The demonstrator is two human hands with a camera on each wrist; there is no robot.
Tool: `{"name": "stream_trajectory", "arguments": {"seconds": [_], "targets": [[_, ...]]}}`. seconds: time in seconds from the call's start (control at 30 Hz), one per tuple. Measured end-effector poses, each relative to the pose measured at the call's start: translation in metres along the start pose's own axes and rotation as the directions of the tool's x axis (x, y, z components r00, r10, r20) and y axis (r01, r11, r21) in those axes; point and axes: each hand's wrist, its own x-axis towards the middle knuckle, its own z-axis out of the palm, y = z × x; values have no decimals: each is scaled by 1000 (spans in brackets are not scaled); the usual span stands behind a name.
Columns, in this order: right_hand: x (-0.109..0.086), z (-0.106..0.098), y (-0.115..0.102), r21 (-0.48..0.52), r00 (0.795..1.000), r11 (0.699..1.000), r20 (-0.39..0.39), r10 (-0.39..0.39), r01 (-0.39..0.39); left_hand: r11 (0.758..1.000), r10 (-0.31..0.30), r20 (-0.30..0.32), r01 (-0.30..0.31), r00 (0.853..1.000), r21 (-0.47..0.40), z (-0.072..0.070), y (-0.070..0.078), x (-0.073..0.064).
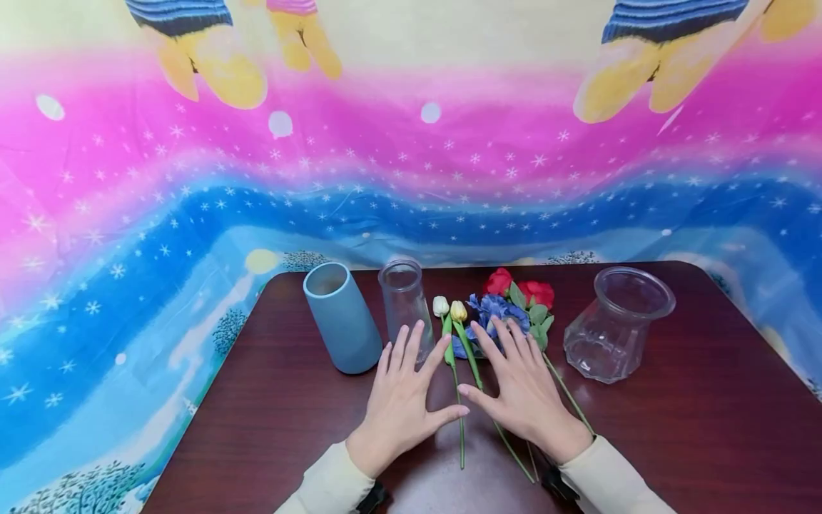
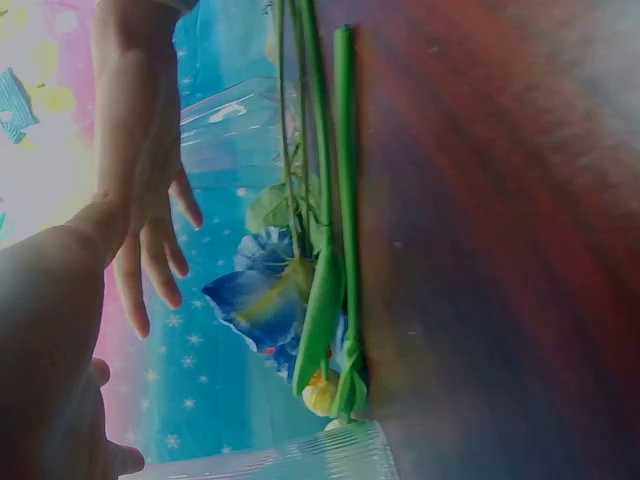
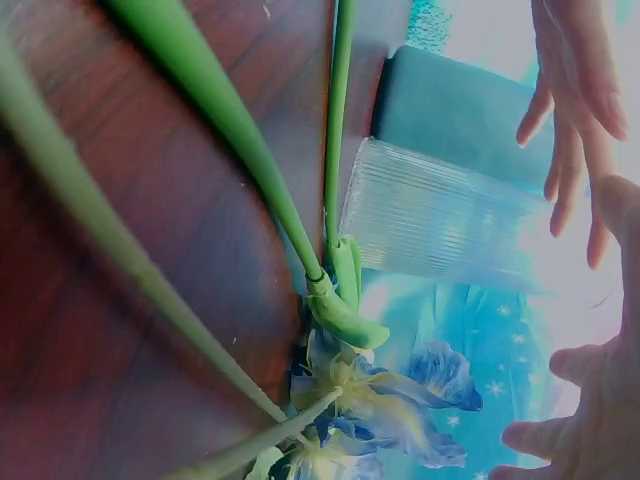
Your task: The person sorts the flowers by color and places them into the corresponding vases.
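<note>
Both hands are held up over the table with fingers spread and straight, holding nothing. My left hand (image 1: pixel 399 408) is in front of a narrow clear glass vase (image 1: pixel 402 303), and my right hand (image 1: pixel 528 396) partly hides the blue flower (image 1: pixel 498 308). Between the thumbs lie a white tulip (image 1: pixel 440 307) and a yellow tulip (image 1: pixel 458 311), green stems toward me. Red roses (image 1: pixel 536 293) lie behind the blue flower. In the left wrist view the blue flower (image 2: pixel 262 305) is close to the green tulip leaf (image 2: pixel 320 320); both hands appear raised off the tabletop.
A blue-grey vase (image 1: pixel 345 321) stands upright at the left, beside the narrow glass one. At the right is a wide-rimmed faceted glass vase (image 1: pixel 606 339). The dark reddish wooden table (image 1: pixel 700 414) backs onto a colourful snowflake-patterned cloth (image 1: pixel 411 164).
</note>
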Motion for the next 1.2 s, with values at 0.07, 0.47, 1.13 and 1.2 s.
{"name": "stream_trajectory", "arguments": {"seconds": [0.07, 0.47, 1.13, 1.2], "targets": [[1, -2, -1, 8, 1000, 1000, -13, -5, 5, 1000, 2, -19, -3, 1000, -14, -1, -1, -2], [2, -9, -7, 37, 998, 998, -38, -44, 45, 1000, 4, -144, -9, 990, -29, -14, -14, -9], [6, -7, -23, -19, 995, 996, -45, -87, 86, 996, -28, -293, 2, 956, -87, -35, -42, -19], [7, -6, -23, -22, 996, 997, -38, -82, 81, 995, -32, -310, 2, 950, -97, -39, -45, -19]]}}
